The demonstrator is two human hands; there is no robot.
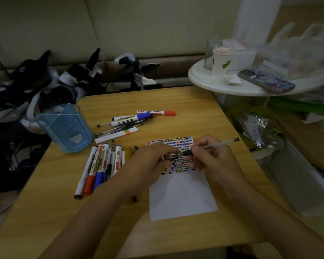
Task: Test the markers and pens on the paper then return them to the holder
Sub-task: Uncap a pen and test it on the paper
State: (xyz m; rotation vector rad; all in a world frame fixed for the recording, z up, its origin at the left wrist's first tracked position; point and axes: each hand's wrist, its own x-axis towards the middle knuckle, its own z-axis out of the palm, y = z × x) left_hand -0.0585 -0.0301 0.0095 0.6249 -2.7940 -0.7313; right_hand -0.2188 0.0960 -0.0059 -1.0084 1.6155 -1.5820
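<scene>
A white paper (181, 195) lies on the wooden table (176, 101), its upper half filled with small coloured test marks. Above it my right hand (213, 157) grips a clear gel pen (215, 144), its tip pointing left. My left hand (150, 161) pinches the pen's black cap (171, 157) right at the tip. The blue pen holder (67, 128) stands at the table's left edge. One group of markers (101, 165) lies left of my left hand. Another pile of markers and pens (131, 122) lies farther back.
A round white side table (213, 85) at the right carries a paper cup (222, 60), a phone (267, 81) and plastic bags. Dark clutter fills the floor to the left of the table. A crumpled foil bag (258, 126) sits beside the table's right edge.
</scene>
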